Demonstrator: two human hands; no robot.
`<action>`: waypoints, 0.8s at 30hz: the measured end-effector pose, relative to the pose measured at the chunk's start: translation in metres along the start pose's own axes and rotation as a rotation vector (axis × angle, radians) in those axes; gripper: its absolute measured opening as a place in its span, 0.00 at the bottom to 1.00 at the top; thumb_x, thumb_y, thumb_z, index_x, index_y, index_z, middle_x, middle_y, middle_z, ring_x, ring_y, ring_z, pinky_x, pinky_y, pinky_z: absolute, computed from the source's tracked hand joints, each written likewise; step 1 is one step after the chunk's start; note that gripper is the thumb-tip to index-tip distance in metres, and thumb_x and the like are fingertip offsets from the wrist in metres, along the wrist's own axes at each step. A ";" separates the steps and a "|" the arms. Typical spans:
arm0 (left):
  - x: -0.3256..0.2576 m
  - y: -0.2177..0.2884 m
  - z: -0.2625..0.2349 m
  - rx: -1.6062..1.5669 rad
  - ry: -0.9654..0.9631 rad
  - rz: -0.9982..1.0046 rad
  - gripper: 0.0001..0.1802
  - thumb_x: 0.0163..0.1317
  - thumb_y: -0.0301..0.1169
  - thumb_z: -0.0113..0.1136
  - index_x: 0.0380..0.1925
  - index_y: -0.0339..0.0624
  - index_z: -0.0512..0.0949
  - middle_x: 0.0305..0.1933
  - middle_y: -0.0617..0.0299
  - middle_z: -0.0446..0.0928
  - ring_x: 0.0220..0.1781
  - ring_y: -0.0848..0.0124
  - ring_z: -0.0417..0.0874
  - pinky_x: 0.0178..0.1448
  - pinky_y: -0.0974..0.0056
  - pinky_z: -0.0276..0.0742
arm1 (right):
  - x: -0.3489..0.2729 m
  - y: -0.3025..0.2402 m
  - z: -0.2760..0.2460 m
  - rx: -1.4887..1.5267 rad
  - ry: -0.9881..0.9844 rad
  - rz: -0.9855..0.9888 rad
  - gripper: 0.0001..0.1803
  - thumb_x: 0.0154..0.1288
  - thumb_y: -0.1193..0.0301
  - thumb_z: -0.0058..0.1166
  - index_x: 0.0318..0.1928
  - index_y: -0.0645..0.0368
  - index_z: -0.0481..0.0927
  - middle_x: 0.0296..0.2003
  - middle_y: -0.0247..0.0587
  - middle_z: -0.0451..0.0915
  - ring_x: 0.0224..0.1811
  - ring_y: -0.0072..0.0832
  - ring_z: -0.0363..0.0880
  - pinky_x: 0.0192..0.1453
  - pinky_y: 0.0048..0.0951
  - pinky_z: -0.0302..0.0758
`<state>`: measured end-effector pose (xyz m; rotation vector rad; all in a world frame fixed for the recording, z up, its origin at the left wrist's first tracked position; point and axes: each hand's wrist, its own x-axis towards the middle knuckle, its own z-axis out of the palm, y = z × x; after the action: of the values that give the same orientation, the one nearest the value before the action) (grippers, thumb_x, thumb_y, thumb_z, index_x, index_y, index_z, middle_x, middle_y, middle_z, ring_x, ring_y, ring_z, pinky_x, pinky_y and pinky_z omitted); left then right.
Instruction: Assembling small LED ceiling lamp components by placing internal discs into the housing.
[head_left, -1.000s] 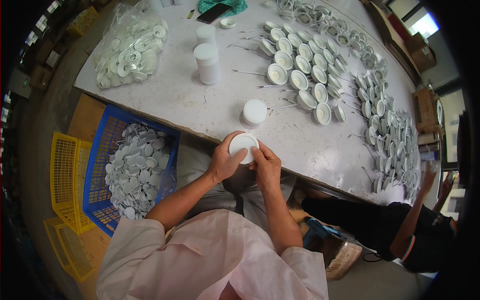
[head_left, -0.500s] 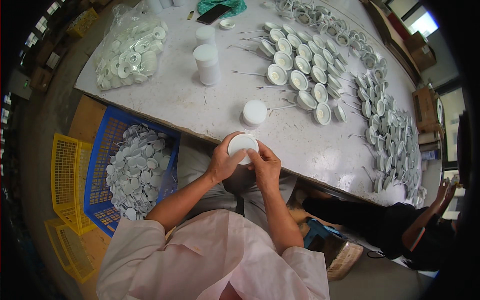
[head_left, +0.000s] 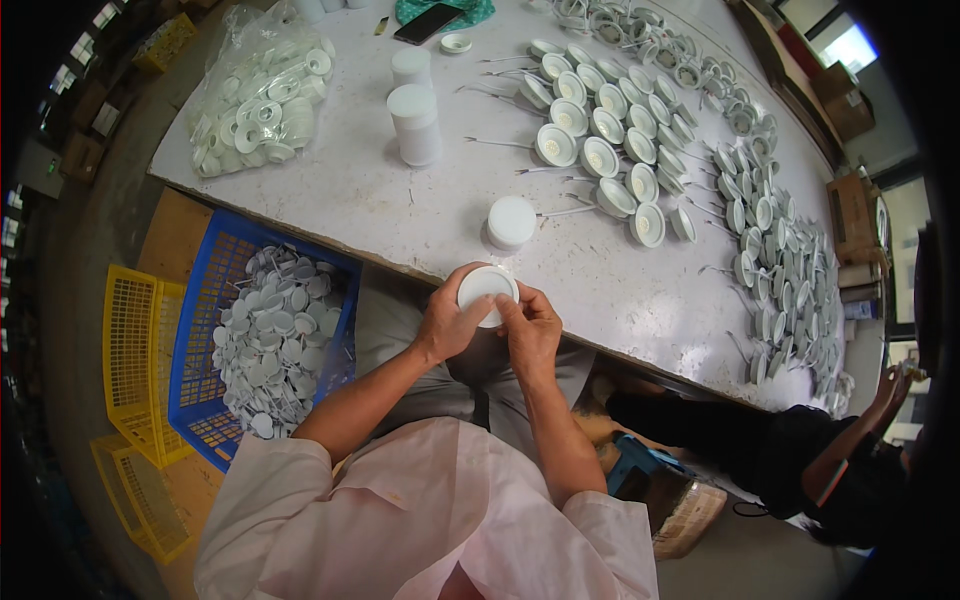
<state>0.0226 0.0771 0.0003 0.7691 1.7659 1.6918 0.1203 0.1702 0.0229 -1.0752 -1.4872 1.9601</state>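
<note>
Both hands hold a round white lamp (head_left: 484, 288) just off the table's front edge, with its flat white face turned up. My left hand (head_left: 448, 322) grips its left side, thumb on the face. My right hand (head_left: 533, 335) grips the right side, its thumb also pressed on the face near the lower rim. The lamp's underside and most of the fingers are hidden beneath it. Straight ahead on the table stands a short stack of white discs (head_left: 512, 222). Rows of open white lamp housings (head_left: 599, 157) with wires lie to the right of it.
A taller stack of white discs (head_left: 415, 125) stands farther back, beside a clear bag of white rings (head_left: 262, 115). Left of my legs, a blue basket (head_left: 200, 400) holds many lamps, next to yellow crates (head_left: 130, 350). A phone (head_left: 428, 24) lies far back. Another person (head_left: 780, 455) is at right.
Both hands keep their hold on the lamp, thumbs on its face, almost unmoved. The view has shifted very slightly. At the right, the other person's hand has moved a little.
</note>
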 end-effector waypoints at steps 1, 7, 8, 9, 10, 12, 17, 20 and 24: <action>0.000 -0.001 0.000 0.003 -0.001 0.010 0.23 0.64 0.32 0.58 0.56 0.33 0.69 0.50 0.56 0.78 0.51 0.72 0.77 0.55 0.67 0.74 | 0.000 0.001 0.001 -0.007 0.012 -0.004 0.14 0.61 0.73 0.59 0.47 0.65 0.79 0.28 0.32 0.78 0.23 0.14 0.72 0.25 0.16 0.71; -0.003 0.000 -0.012 -0.047 0.010 -0.013 0.25 0.61 0.31 0.61 0.57 0.34 0.68 0.50 0.55 0.77 0.49 0.71 0.78 0.53 0.67 0.75 | -0.004 -0.001 0.005 -0.028 -0.043 -0.010 0.17 0.62 0.73 0.59 0.50 0.65 0.78 0.28 0.30 0.77 0.24 0.14 0.72 0.26 0.16 0.71; -0.008 -0.001 -0.019 -0.057 0.024 0.010 0.27 0.59 0.31 0.63 0.57 0.34 0.68 0.50 0.55 0.76 0.48 0.71 0.78 0.50 0.66 0.77 | -0.006 -0.003 0.007 -0.026 -0.092 -0.012 0.17 0.63 0.74 0.59 0.52 0.65 0.77 0.27 0.29 0.76 0.25 0.13 0.72 0.27 0.15 0.71; -0.014 -0.004 -0.030 -0.052 0.029 0.013 0.27 0.59 0.31 0.63 0.57 0.34 0.68 0.50 0.55 0.76 0.48 0.71 0.78 0.50 0.66 0.77 | -0.002 -0.003 0.007 -0.024 -0.100 -0.014 0.17 0.63 0.74 0.59 0.52 0.65 0.77 0.27 0.29 0.76 0.25 0.13 0.72 0.27 0.15 0.71; -0.023 -0.009 -0.046 -0.113 0.129 -0.027 0.27 0.58 0.30 0.63 0.56 0.35 0.68 0.48 0.55 0.77 0.48 0.70 0.79 0.48 0.66 0.78 | 0.003 -0.004 0.004 -0.039 -0.071 -0.074 0.18 0.63 0.74 0.58 0.53 0.65 0.77 0.27 0.29 0.76 0.25 0.14 0.72 0.28 0.16 0.71; -0.039 0.000 -0.075 -0.314 0.308 -0.139 0.28 0.56 0.27 0.63 0.57 0.35 0.66 0.46 0.54 0.77 0.43 0.69 0.82 0.34 0.71 0.78 | 0.023 -0.002 -0.007 -0.089 0.010 -0.169 0.20 0.61 0.73 0.59 0.53 0.65 0.77 0.29 0.29 0.75 0.30 0.14 0.71 0.37 0.17 0.70; -0.076 -0.058 -0.175 -0.226 0.605 -0.334 0.24 0.58 0.21 0.53 0.56 0.41 0.65 0.45 0.56 0.76 0.31 0.68 0.81 0.24 0.71 0.71 | 0.071 -0.031 -0.014 -0.314 0.143 -0.281 0.22 0.60 0.68 0.62 0.53 0.66 0.78 0.28 0.31 0.75 0.28 0.18 0.70 0.35 0.21 0.71; -0.122 -0.166 -0.272 -0.132 0.811 -0.374 0.25 0.56 0.23 0.54 0.56 0.43 0.65 0.46 0.55 0.76 0.33 0.63 0.83 0.25 0.67 0.72 | 0.098 -0.022 -0.008 -0.414 0.084 -0.300 0.23 0.58 0.67 0.63 0.52 0.66 0.79 0.28 0.33 0.75 0.29 0.20 0.71 0.36 0.23 0.72; -0.181 -0.212 -0.352 -0.092 1.047 -0.525 0.26 0.57 0.31 0.56 0.57 0.44 0.65 0.47 0.56 0.76 0.34 0.62 0.83 0.24 0.64 0.70 | 0.106 -0.016 -0.007 -0.326 0.093 -0.293 0.22 0.57 0.67 0.64 0.50 0.66 0.80 0.28 0.32 0.75 0.29 0.20 0.71 0.36 0.23 0.72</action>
<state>-0.1206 -0.3002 -0.1961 -0.7443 2.1955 1.8744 0.0617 0.2582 0.0046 -0.9928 -1.8367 1.4845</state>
